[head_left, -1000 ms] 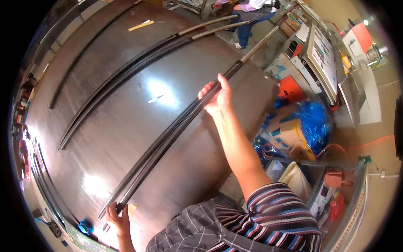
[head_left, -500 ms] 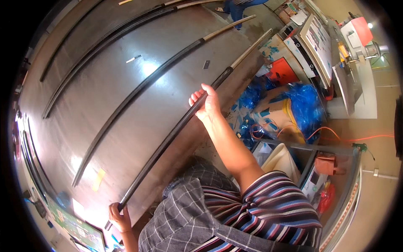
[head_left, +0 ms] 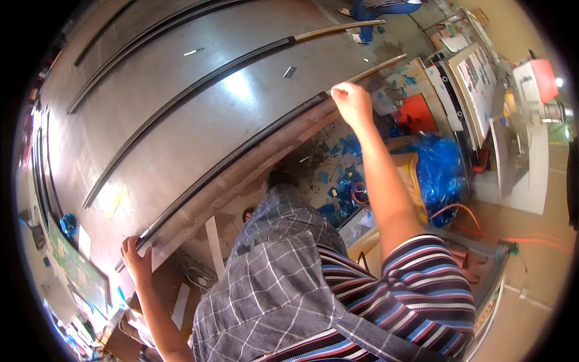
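A long dark tube (head_left: 235, 154) lies along the near edge of the grey table, with a pale thin rod (head_left: 386, 64) sticking out of its right end. Around that rod, just beyond the tube's end, my right hand (head_left: 353, 104) is closed. My left hand (head_left: 137, 258) grips the tube's far-left end, fingers on one side and thumb on the other. Parallel to it, further in on the table, rests a second dark tube (head_left: 193, 93), also with a pale rod (head_left: 338, 29) at its right end.
More dark tubes (head_left: 148, 37) lie at the back of the table (head_left: 181, 139). A small dark piece (head_left: 289, 72) and a white strip (head_left: 194, 51) rest on it. Blue plastic wrap (head_left: 437, 172) heaps at right by a red sheet (head_left: 416, 113). Another person's legs (head_left: 368, 13) show at the top.
My right hand has moved right, off the dark tube and onto the pale rod. The tube now lies along the table edge. The view has shifted too.
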The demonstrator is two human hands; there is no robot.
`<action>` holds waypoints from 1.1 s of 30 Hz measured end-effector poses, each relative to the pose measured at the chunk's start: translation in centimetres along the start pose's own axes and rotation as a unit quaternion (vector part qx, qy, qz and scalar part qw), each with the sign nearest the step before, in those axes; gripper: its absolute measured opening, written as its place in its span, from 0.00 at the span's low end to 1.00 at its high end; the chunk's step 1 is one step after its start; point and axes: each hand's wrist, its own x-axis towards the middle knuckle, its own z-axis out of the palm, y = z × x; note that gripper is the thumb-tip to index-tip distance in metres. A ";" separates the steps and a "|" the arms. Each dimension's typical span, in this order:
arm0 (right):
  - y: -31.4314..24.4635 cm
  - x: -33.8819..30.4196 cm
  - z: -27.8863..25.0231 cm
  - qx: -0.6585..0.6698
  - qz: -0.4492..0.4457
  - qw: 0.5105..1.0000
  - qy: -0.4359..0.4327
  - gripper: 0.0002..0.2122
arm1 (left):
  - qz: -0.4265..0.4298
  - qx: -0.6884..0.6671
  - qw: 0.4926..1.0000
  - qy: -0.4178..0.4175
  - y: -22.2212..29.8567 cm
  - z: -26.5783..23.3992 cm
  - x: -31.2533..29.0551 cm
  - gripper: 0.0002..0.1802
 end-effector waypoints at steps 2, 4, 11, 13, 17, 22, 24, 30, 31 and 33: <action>0.1 3.6 0.3 -0.035 -0.078 0.994 -0.062 0.09 | -0.025 0.004 0.999 0.021 2.3 -0.3 -0.3 0.34; -0.5 6.4 2.0 -0.065 -0.189 0.974 -0.110 0.11 | -0.017 -0.022 0.998 0.062 4.7 0.5 -1.3 0.41; -0.4 11.1 6.8 -0.062 -0.350 0.896 -0.265 0.10 | -0.010 -0.115 0.986 0.117 27.4 7.7 3.8 0.28; -0.3 12.0 7.0 -0.073 -0.360 0.880 -0.302 0.08 | 0.005 -0.122 0.989 0.082 33.2 8.3 6.1 0.28; 0.8 12.5 6.9 -0.058 -0.371 0.870 -0.319 0.06 | 0.019 -0.054 0.998 0.012 39.6 10.6 7.7 0.36; 1.4 11.5 6.6 0.058 -0.376 0.886 -0.267 0.03 | 0.002 -0.033 0.998 0.054 40.6 13.5 5.5 0.39; 1.6 11.3 7.4 0.053 -0.428 0.870 -0.240 0.03 | 0.004 -0.038 0.997 0.067 40.6 14.0 4.6 0.40; 1.0 12.1 7.1 0.030 -0.349 0.863 -0.363 0.07 | 0.004 -0.043 0.996 0.078 41.0 14.8 4.3 0.40; 1.4 11.9 6.8 0.091 -0.303 0.884 -0.345 0.07 | 0.004 -0.041 0.996 0.078 41.1 14.5 4.4 0.41; 3.3 11.4 5.8 0.210 -0.205 0.907 -0.301 0.07 | 0.006 -0.040 0.996 0.076 41.3 14.3 4.8 0.42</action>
